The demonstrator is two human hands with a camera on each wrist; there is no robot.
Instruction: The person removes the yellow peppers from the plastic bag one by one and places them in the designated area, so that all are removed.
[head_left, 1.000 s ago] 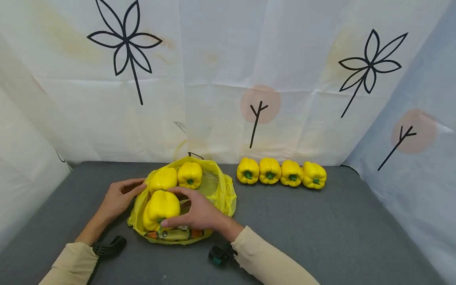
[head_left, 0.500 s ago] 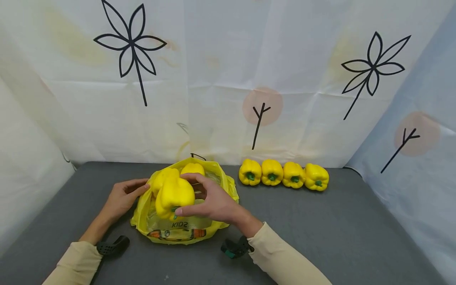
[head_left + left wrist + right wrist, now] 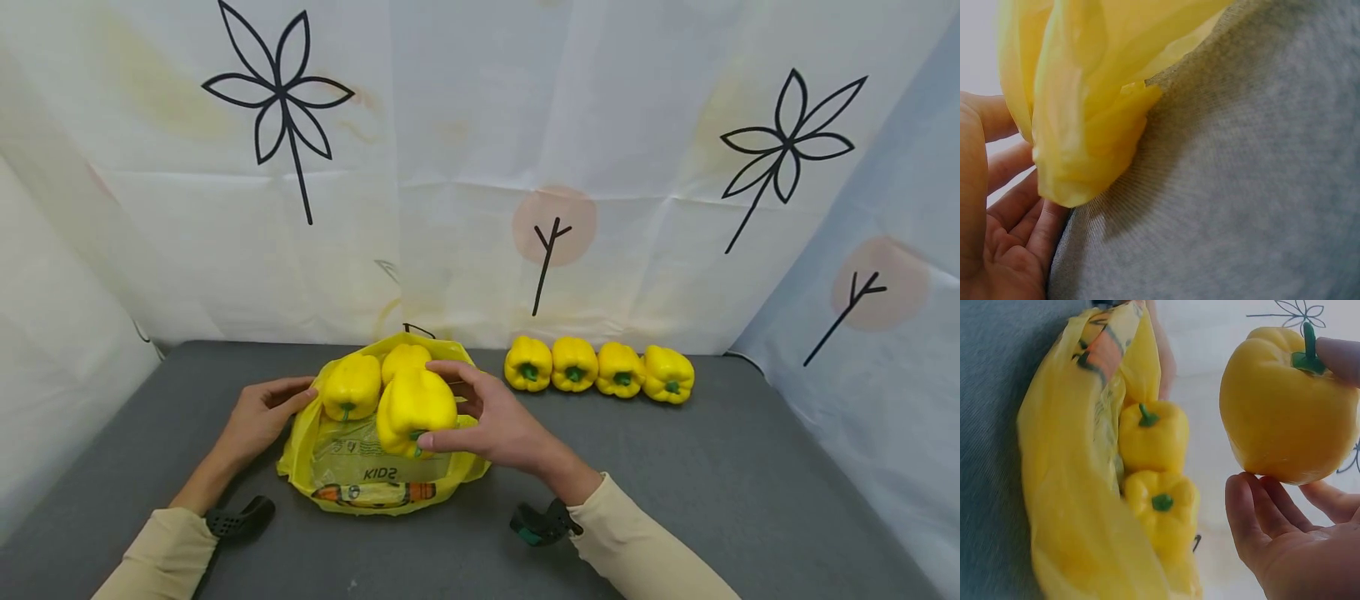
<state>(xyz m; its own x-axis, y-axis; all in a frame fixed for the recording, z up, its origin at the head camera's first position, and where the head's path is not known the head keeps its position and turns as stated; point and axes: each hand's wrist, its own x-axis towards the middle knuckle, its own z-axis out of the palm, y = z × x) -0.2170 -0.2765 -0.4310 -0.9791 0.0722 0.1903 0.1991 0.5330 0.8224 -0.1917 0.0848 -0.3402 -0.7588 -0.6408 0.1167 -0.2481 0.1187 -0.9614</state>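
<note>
A yellow bell pepper [image 3: 415, 410] with a green stem is raised above the bag, held between the thumb and fingers of my right hand [image 3: 498, 425]. The yellow plastic bag [image 3: 300, 450] lies with its mouth wide, and two more yellow bell peppers, one at the left [image 3: 351, 387] and one at the back [image 3: 405, 360], sit inside it. At the bag's left rim, my left hand [image 3: 258, 417] pinches the plastic. The left wrist view shows folds of the bag [image 3: 1085, 125] partly covering those fingertips.
Several yellow bell peppers [image 3: 574, 364] stand in a row at the back of the grey table [image 3: 675, 475], right of the bag. Behind rises a white cloth [image 3: 450, 125] with printed plants. Black straps [image 3: 546, 523] are worn on both wrists.
My right hand has lifted a pepper from the bag's left front and carried it rightward above the bag. My left hand has stayed at the rim.
</note>
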